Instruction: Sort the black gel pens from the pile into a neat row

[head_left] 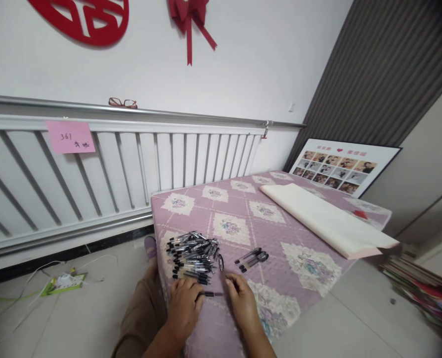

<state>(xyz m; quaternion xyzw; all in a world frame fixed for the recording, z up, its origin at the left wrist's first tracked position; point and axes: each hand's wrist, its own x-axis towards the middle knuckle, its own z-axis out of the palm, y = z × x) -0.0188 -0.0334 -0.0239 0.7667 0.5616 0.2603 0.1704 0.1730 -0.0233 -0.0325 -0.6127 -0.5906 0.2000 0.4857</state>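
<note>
- Many pens (191, 252) lie heaped on our bench (206, 333), a smaller group (252, 259) to their right.
- In our left hand (185, 301), the grip grasps one pen (213, 294).
- At our right hand (243, 302), we cannot tell whether the grip holds anything.

From afar I see red-framed eyeglasses (123, 104) perched on a metal pipe (191, 116) above a white radiator (178, 159), which bears a pink note (70, 136) marked 361. Higher up hangs a red bow (189, 12); at right, a photo board (340, 169) leans by grey ribbed panelling (370, 69).
</note>
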